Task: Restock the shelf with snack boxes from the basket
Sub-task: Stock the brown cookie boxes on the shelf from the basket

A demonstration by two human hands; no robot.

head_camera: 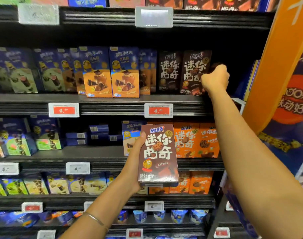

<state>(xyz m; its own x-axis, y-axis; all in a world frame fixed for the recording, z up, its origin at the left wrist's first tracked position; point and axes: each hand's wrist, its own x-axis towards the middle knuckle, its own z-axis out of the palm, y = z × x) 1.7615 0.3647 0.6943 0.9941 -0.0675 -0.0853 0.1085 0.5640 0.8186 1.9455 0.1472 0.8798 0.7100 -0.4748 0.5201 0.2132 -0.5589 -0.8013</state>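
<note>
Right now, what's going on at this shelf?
A person is restocking. The left hand holds a brown cookie box upright, not yet shelved. The right hand is up at the upper shelf, curled beside the matching brown boxes standing there; whether it grips one is hidden.

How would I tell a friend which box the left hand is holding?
On the shelves, find the orange boxes at the lower right. Just in front of them the left hand holds a box upright. It is brown with big white characters and a cookie picture; its neighbours are orange, and its brown twins stand a shelf higher.
</note>
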